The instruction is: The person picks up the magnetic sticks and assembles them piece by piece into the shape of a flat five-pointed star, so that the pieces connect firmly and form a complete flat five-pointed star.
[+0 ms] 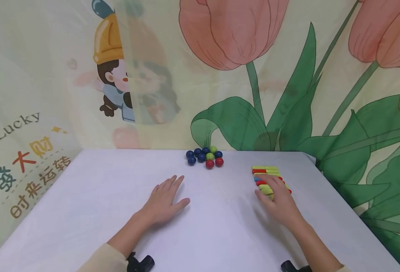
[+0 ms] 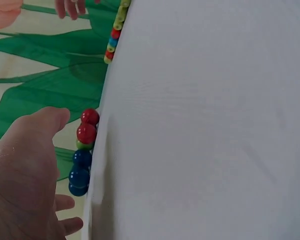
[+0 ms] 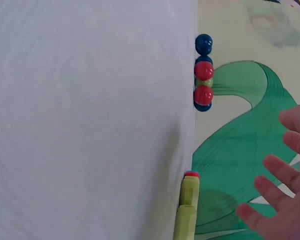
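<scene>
My left hand [image 1: 164, 200] hovers palm down over the left-middle of the white table, its fingers spread and nothing in them. Further right, my right hand [image 1: 279, 198] is held over a row of small yellow-green, red and blue sticks [image 1: 265, 171], partly hiding them. Its fingers are spread and grip nothing; in the right wrist view they are apart from the yellow-green sticks [image 3: 186, 220]. At the table's far edge, shiny balls sit in a cluster: several dark blue balls [image 1: 191, 161], green balls [image 1: 210, 156] and two red balls [image 1: 219, 161]. Both hands are apart from the balls.
A white cloth covers the table [image 1: 213, 226]. Behind its far edge hangs a backdrop printed with tulips [image 1: 234, 30] and a cartoon figure [image 1: 113, 83]. Black devices [image 1: 140, 263] sit at both wrists.
</scene>
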Motion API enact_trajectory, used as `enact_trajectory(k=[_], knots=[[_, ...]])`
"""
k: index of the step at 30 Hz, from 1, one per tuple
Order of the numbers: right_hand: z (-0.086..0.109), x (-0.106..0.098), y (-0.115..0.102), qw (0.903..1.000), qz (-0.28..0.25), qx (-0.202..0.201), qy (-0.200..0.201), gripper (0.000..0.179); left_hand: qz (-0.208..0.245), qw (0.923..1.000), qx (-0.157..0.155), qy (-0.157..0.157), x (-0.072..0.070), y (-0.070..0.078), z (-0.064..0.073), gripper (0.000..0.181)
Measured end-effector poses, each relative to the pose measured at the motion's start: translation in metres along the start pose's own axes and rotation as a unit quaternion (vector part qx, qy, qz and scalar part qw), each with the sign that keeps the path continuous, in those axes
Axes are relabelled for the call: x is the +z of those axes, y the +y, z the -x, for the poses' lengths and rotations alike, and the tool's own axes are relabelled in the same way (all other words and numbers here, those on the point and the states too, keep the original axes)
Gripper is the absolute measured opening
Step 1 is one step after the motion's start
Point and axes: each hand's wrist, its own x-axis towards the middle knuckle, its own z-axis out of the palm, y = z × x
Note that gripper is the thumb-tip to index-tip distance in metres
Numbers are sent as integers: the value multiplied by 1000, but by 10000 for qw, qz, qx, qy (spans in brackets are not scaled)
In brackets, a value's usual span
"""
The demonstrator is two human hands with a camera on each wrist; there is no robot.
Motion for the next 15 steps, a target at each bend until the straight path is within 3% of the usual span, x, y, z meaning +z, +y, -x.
enact_trajectory(k=[7,15], knots=[[1,-5,18,9987,-328,270,272,53,262,9996,-43,29,7,5,-13,77],[1,-7,30,9970,-199,618,430,46,564,9978,-214,262,16,13,-29,75]])
